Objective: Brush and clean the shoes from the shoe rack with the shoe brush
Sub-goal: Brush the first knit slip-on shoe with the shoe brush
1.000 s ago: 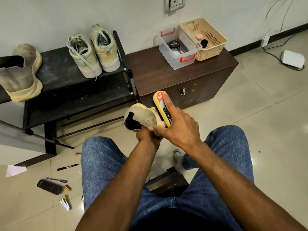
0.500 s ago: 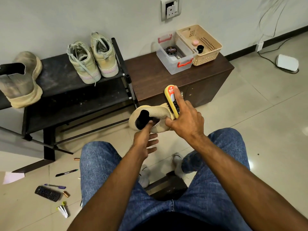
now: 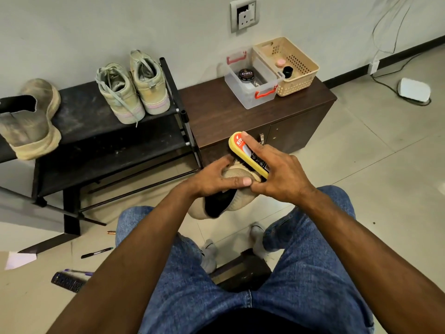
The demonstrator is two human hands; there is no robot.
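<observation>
A beige knit shoe (image 3: 237,200) with a black opening hangs above my knees, its opening turned toward me. My left hand (image 3: 214,178) grips its toe end, thumb across the top. My right hand (image 3: 279,174) holds the yellow shoe brush (image 3: 245,153), index finger stretched along its back, dark bristles against the shoe. The black shoe rack (image 3: 96,131) stands at the left. On its top shelf sit a pair of pale green sneakers (image 3: 132,88) and one dusty beige shoe (image 3: 31,121).
A brown cabinet (image 3: 228,112) beside the rack carries a clear box (image 3: 250,78) with a polish tin and a beige basket (image 3: 291,66). Pens, a remote (image 3: 67,282) and paper lie on the tiled floor at the left. A dark stool (image 3: 240,271) sits between my feet.
My left hand let go of the shoe's opening and took hold of its toe end from above. The shoe turned so its opening faces me. The brush stayed against it.
</observation>
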